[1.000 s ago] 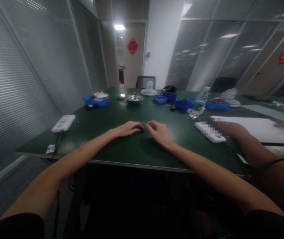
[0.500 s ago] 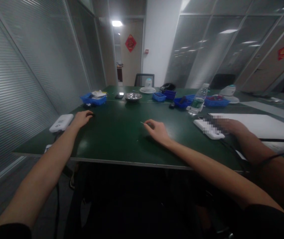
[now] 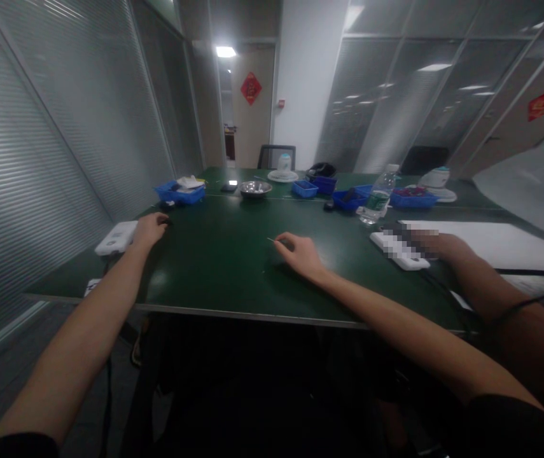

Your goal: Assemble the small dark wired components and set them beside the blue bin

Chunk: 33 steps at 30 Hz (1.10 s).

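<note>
Stick (image 3: 271, 240), nearer us than the bowl (image 3: 255, 194) and slightly right of it, should be light, stiff and easily snapped; we would pinch it near its end, as our right hand (image 3: 296, 253) does, thumb and finger together on it. Our left hand (image 3: 150, 230), left of the bowl, has fingers clamped on a dark bit (image 3: 168, 222). Under the bowl spreads a glossy green table (image 3: 214, 254); beyond it, a door (image 3: 255, 137).

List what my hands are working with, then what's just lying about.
In use, it seems:
- thin stick, pinched by the right hand
- dark thing at the left hand; too small to identify

Apparently just lying about:
- bowl
- bottle
- blue trays
- white box by the left wrist
</note>
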Tool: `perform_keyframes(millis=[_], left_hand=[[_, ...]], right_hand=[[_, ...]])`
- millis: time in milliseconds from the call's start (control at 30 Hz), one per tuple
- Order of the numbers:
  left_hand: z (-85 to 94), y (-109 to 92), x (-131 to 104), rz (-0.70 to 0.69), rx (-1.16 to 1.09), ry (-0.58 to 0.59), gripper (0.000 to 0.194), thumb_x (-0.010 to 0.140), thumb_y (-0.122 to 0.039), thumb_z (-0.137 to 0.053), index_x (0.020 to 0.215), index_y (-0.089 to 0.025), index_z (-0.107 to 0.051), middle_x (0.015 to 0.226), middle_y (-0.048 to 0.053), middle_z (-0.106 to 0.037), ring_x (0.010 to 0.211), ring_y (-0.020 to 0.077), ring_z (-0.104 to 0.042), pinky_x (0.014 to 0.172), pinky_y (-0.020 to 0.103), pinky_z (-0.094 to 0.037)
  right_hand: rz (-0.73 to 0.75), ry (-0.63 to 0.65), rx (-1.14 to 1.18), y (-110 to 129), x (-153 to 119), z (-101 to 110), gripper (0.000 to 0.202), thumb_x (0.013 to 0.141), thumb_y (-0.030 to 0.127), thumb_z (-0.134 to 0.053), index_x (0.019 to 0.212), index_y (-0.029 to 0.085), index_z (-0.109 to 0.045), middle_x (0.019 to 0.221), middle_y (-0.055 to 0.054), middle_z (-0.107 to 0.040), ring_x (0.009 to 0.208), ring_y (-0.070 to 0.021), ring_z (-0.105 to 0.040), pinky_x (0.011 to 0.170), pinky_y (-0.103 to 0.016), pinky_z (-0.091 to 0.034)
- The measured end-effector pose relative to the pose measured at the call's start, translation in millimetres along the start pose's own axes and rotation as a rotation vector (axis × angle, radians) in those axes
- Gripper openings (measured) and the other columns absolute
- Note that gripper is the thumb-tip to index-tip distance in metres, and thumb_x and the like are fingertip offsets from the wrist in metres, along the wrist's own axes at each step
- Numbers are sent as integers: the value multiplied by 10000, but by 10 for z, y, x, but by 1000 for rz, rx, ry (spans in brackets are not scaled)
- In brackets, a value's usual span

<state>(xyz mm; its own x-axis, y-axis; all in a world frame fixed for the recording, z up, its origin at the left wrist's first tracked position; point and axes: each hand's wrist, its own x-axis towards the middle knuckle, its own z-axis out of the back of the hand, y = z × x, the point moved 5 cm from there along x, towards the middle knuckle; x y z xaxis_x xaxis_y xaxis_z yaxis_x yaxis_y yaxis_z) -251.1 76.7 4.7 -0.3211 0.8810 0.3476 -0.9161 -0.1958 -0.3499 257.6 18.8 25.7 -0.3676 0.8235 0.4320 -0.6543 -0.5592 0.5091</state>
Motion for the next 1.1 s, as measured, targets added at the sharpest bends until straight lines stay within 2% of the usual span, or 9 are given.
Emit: perform_keyframes(millis=[233, 467, 600, 767, 1100], left_hand=[[-52, 102, 67, 22, 17, 15, 453, 843, -159, -635, 1272, -133, -779, 1243, 141, -767, 1180, 334, -695, 1085, 426, -508], [-70, 84, 79, 14, 44, -20, 360, 918, -331, -650, 1166, -137, -823, 1159, 155, -793, 1120, 345, -713, 1037, 417, -526], [-103, 158, 124, 57, -33, -58, 333, 934, -306, -649, 1174, -163, -832, 1180, 135, -798, 1146, 326, -721, 1056, 383, -521], [-117, 182, 171, 20, -91, -80, 273, 896, -241, -690, 1112, -216, -856, 1164, 92, -809, 1143, 306, -735, 1078, 365, -520], [-82, 180, 136, 33, -133, -115, 267, 891, -222, -712, 1122, -187, -842, 1137, 100, -813, 1085, 283, -751, 1060, 360, -531]], right_hand=[[-13, 16, -11, -3, 1, -5, 324, 1039, 474, -576, 1137, 244, -781, 918, -47, -791, 790, -217, -713, 742, -319, -508], [-7, 25, -21, -7, 2, -7, 328, 1044, 474, -565, 1144, 245, -777, 924, -47, -790, 775, -211, -706, 718, -307, -501], [-13, 34, -18, -1, -7, -1, 329, 1042, 471, -565, 1139, 240, -777, 905, -47, -784, 781, -213, -705, 723, -305, -499], [-7, 38, -16, 7, -6, 2, 324, 1037, 466, -571, 1131, 236, -779, 889, -45, -781, 766, -212, -700, 709, -303, -489], [0, 37, -17, 14, -8, -2, 314, 1037, 461, -574, 1126, 244, -783, 908, -43, -787, 771, -209, -700, 714, -299, -488]])
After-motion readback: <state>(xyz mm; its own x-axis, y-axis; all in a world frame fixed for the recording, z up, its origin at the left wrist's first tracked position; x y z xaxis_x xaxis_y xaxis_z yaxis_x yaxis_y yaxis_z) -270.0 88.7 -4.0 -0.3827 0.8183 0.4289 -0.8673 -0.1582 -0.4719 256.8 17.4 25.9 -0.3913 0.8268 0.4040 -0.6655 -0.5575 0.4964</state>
